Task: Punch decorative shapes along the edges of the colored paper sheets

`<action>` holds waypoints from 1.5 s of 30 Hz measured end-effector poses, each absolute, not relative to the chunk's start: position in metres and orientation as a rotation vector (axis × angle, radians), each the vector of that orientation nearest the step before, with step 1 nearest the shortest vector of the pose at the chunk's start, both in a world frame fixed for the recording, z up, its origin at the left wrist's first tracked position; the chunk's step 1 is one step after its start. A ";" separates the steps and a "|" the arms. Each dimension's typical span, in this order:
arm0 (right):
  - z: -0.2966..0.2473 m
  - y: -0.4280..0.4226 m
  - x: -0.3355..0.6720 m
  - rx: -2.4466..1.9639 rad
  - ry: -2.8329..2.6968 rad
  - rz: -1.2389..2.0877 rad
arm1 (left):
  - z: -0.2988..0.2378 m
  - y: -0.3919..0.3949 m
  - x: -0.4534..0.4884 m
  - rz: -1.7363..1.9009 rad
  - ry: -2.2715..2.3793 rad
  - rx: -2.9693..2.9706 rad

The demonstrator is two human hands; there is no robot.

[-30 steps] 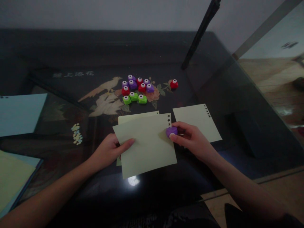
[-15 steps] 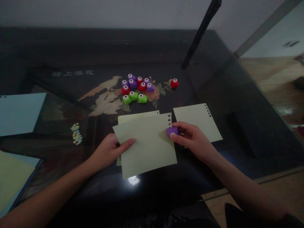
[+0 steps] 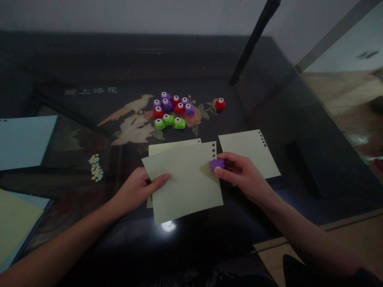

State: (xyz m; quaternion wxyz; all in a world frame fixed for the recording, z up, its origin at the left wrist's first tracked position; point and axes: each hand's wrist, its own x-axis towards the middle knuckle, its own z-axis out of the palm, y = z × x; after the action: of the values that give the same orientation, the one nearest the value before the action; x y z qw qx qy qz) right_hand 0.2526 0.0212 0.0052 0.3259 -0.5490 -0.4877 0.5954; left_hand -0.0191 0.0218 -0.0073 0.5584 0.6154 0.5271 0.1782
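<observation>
My left hand (image 3: 139,190) grips the left edge of a pale yellow sheet (image 3: 184,181), thumb on top. My right hand (image 3: 241,175) is closed on a small purple punch (image 3: 217,164) that sits on the sheet's right edge, my thumb pressing on it. A short column of punched shapes runs along that edge just above the punch. A second yellow sheet (image 3: 167,146) lies partly under the first. A third yellow sheet (image 3: 248,151), with holes at its top right corner, lies to the right, partly under my right hand.
A cluster of purple, red and green punches (image 3: 172,111) lies further back, with one red punch (image 3: 220,104) apart to the right. The dark glass table (image 3: 89,71) has a bird inlay. Blue paper (image 3: 25,141) and a paper stack (image 3: 16,223) lie left. A black pole (image 3: 254,42) leans at the back.
</observation>
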 end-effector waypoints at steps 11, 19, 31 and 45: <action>0.002 0.022 0.253 -1.400 -1.289 1.543 | -0.006 0.022 -0.017 0.442 1.235 1.441; 0.000 0.022 0.251 -1.381 -1.237 1.549 | -0.007 0.023 -0.019 0.441 1.221 1.489; 0.002 0.022 0.255 -1.360 -1.230 1.584 | -0.003 0.023 -0.017 0.413 1.201 1.509; 0.007 0.025 0.258 -1.408 -1.297 1.549 | -0.003 0.023 -0.014 0.361 1.201 1.422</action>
State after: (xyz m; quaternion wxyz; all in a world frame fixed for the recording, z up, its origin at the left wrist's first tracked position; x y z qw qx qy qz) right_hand 0.2582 0.0246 0.0068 0.3331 -0.5390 -0.4966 0.5933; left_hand -0.0139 0.0232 -0.0027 0.5832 0.6093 0.5145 0.1545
